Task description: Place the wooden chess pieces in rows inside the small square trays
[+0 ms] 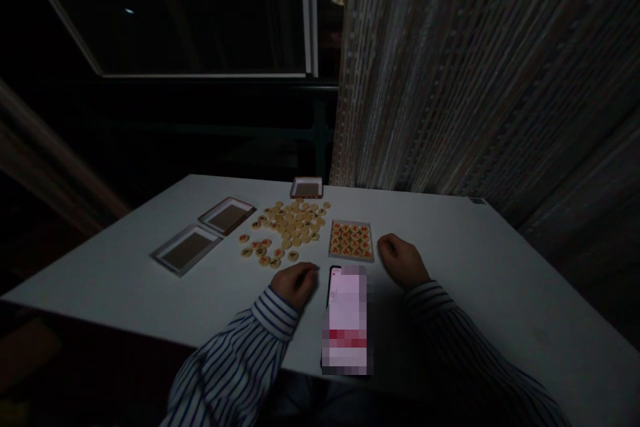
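Observation:
Both hands rest on a white table, either side of a lit phone lying flat near the front edge. My left hand lies knuckles up with fingers curled under, just below a loose scatter of several round cream game pieces with red marks. My right hand is also curled loosely, beside a small square tray packed with rows of the same pieces. Neither hand shows anything inside it. Both sleeves are striped.
Two flat rectangular box trays lie to the left of the pieces, and a small box sits at the table's far edge. A ribbed curtain hangs behind on the right; a dark window is at the back left.

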`<state>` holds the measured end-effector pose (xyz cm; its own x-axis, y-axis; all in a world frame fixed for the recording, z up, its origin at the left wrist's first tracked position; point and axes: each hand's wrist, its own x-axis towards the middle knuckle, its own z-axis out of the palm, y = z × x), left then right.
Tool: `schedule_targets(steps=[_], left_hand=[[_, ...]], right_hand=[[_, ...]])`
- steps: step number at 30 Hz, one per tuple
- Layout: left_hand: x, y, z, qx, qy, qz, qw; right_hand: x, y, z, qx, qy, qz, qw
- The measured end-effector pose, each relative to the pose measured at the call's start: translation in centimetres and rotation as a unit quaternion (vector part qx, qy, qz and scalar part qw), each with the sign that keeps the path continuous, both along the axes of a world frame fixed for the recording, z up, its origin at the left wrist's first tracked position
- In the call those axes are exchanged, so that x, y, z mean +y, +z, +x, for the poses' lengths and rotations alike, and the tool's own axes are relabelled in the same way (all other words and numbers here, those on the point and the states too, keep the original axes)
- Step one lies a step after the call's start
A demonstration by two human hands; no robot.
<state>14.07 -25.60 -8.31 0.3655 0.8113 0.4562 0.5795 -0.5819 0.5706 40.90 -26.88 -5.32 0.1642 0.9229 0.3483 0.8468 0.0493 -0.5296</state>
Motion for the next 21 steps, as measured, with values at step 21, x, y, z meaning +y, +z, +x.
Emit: schedule_targets(steps=[21], left_hand=[[-0.1,-1.0,-0.3,-0.016,0.000,-0.027,1.000]], right_hand=[[0.4,0.6,-0.1,-0.013,0.042,-0.008,0.999]])
